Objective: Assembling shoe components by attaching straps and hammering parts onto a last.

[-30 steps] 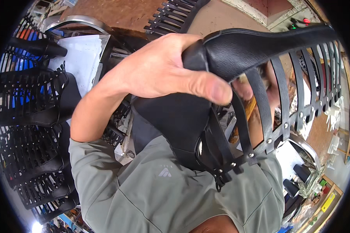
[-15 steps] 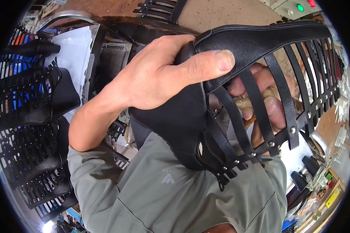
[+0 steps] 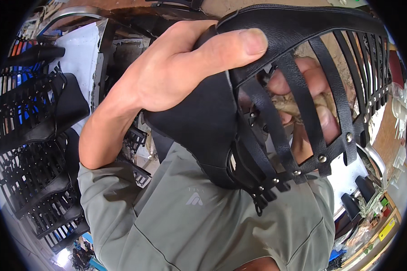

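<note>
A black leather shoe upper point(image 3: 192, 131), with a row of curved straps joined by riveted strips, is held up before my chest. My left hand point(image 3: 172, 72) is closed round its solid leather end, the thumb pressed flat on the outside near the seam. Behind the straps, my right hand point(image 3: 313, 81) shows only through the gaps. Its bent fingers close on a crumpled tan rag point(image 3: 288, 106) inside the upper. The straps hide the rest of that hand, and whether the rag touches the leather cannot be made out.
Several similar black strapped uppers point(image 3: 29, 167) lie piled at the left, beside a white sheet point(image 3: 79, 63). A curved metal rail point(image 3: 70, 12) runs behind them. At right are a shelf with a yellow label point(image 3: 386, 229) and dark rounded pieces point(image 3: 365, 187).
The upper and both hands have risen a little in view, and the straps have swung slightly, widening the gaps. My left-hand grip stays the same; the right fingers still hold the rag.
</note>
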Motion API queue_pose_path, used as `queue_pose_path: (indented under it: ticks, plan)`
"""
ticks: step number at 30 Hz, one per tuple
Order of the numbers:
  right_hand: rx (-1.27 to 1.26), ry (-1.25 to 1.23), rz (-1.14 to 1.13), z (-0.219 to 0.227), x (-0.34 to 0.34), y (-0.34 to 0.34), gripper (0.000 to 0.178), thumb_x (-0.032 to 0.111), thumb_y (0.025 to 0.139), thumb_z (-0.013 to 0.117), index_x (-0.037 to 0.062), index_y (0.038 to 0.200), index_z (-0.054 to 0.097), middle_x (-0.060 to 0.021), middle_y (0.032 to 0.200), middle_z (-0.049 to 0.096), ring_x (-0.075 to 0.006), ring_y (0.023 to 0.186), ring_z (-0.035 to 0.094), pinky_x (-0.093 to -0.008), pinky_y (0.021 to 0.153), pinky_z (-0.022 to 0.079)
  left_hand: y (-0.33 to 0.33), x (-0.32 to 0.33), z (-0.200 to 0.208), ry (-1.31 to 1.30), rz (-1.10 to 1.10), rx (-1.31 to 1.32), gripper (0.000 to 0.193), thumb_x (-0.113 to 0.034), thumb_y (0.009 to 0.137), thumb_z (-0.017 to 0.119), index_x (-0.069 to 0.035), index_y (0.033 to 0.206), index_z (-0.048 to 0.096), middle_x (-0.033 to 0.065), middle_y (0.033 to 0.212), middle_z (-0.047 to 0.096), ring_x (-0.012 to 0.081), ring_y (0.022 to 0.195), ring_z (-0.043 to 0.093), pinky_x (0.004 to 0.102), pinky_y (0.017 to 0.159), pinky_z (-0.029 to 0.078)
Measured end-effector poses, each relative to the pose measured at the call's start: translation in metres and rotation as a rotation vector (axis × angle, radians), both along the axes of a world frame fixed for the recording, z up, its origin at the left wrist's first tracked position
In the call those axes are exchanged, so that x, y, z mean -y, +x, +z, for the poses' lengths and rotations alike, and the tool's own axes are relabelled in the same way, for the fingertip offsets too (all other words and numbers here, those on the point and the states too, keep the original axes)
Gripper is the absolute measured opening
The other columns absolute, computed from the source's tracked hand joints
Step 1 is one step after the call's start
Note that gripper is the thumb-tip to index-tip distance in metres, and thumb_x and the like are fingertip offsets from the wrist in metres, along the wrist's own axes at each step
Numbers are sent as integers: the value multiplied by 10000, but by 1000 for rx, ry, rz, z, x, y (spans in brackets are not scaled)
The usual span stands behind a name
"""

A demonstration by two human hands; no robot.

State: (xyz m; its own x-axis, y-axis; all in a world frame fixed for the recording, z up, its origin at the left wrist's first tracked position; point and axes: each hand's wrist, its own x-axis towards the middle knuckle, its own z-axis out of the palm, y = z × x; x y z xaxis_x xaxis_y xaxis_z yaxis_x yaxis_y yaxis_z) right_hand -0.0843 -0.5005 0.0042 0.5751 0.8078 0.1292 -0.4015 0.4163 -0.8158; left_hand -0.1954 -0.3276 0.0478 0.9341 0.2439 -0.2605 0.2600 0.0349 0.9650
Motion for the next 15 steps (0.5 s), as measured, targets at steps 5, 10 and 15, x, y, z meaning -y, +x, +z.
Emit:
queue_pose_path:
  ticks: [5,10,15]
  plan:
    - [323,229,316,-56,-6,21,411,352,771,706,-26,915,628,-188,886,652,-310,819,656,-404,731,519,-8,-13,-9,-133,-3,34,502,-384,940,554,102,1047,621,106,977,651,141,939,578,281,854,447]
    - [337,358,264,-66,3,0,490,390,659,742,-30,878,613,-182,800,627,-278,678,609,-342,569,475,-11,-5,-5,-236,218,-97,493,-367,935,541,56,1189,567,85,1032,640,156,912,591,262,809,454]
    - [377,551,505,-85,-15,1,281,204,695,728,-39,758,602,-142,747,627,-252,601,582,-342,550,454,-28,-20,-37,-231,282,-164,509,-396,928,543,73,1115,609,80,946,656,130,790,591,238,680,455]
